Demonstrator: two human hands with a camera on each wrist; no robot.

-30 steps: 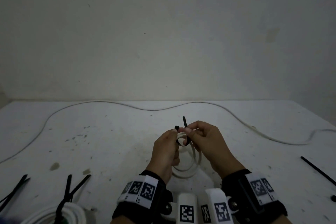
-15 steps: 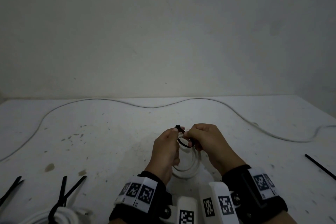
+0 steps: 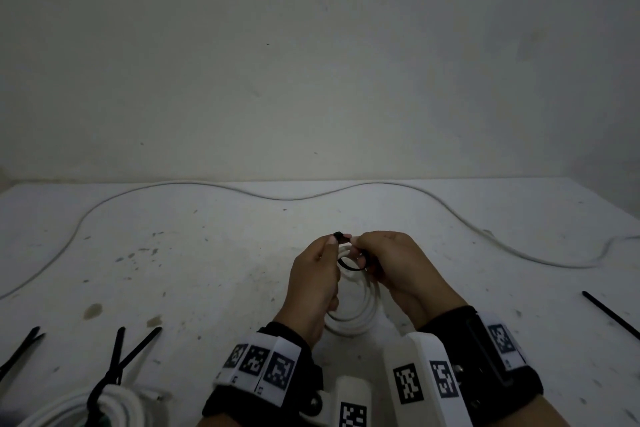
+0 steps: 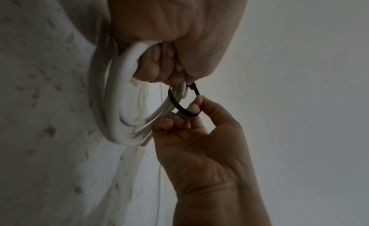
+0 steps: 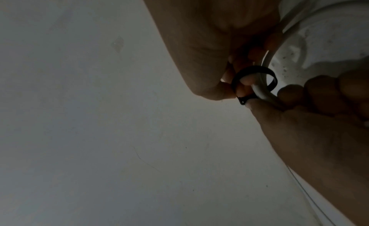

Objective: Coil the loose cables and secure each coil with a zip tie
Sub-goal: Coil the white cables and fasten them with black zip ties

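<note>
A small white cable coil (image 3: 362,314) hangs between my hands above the table (image 3: 207,270). Around its top strands runs a black zip tie (image 3: 348,265) in a wide loop, its head (image 3: 341,236) uppermost. My left hand (image 3: 332,243) curls round the coil (image 4: 119,103) and pinches the tie at its head. My right hand (image 3: 361,248) pinches the tie's strap (image 4: 180,107) between thumb and fingers. In the right wrist view the loop (image 5: 253,70) circles the white strands (image 5: 259,92). The tie's tail is hidden in my right hand.
A long loose white cable (image 3: 311,197) snakes along the table's back and off to the right. At the bottom left lies a tied coil (image 3: 114,402), with loose black zip ties (image 3: 136,345) beside it. Another zip tie (image 3: 609,314) lies at the right. A bare wall stands behind.
The tie's tail stood upright between my hands a second ago and no longer shows. My right hand has closed over it. Both hands and the coil stay in place.
</note>
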